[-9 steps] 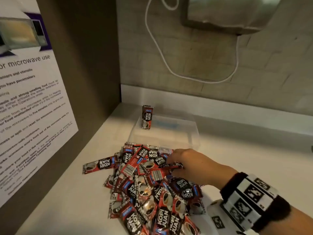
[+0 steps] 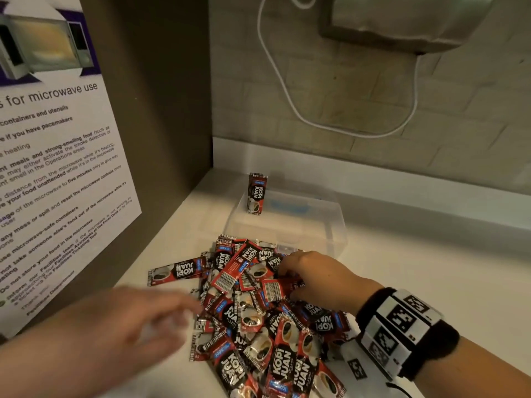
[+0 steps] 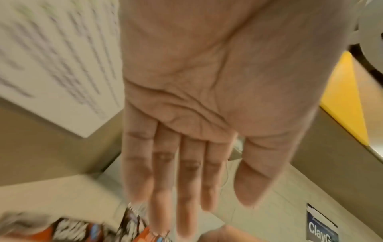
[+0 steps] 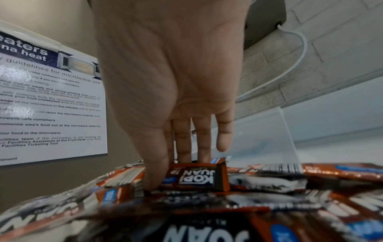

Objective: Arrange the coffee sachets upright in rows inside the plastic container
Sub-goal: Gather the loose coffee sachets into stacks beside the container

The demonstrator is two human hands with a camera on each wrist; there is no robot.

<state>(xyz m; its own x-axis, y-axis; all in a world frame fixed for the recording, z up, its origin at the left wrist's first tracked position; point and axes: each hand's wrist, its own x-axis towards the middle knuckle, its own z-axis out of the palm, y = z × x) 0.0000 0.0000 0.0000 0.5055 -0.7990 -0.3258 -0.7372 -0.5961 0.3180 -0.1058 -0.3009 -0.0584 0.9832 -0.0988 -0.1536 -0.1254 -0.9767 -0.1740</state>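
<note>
Right wrist view shows the right hand [image 4: 165, 91] reaching down into the pile of coffee sachets [image 2: 258, 305], its fingers [image 4: 204, 140] extended and slightly apart behind one sachet [image 4: 199, 176] that stands a little proud of the heap, the thumb pressed down just beside its near face; whether thumb and fingers have truly closed on it I cannot tell, as the tips are hidden behind the packet. From the left wrist camera the left hand [image 3: 207, 101] is flat and empty, fingers straight and held together, thumb apart, hovering over the near-left edge of the pile and blurred. Beyond the hands, the head camera shows the sachets lying loose and overlapping on the pale counter [image 2: 431, 268], and just behind them the clear plastic container [image 2: 342, 222], touching or nearly touching the far edge of the heap. One upright sachet [image 2: 256, 193] stands in its far-left corner, so the job has barely begun. The risks, as I judge them: the packets are glossy and interleaved, so a lift could drag neighbours along or let the chosen one slip; the lone standing sachet has nothing bracing it and a nudge would topple it; and the light container could slide if bumped.
</note>
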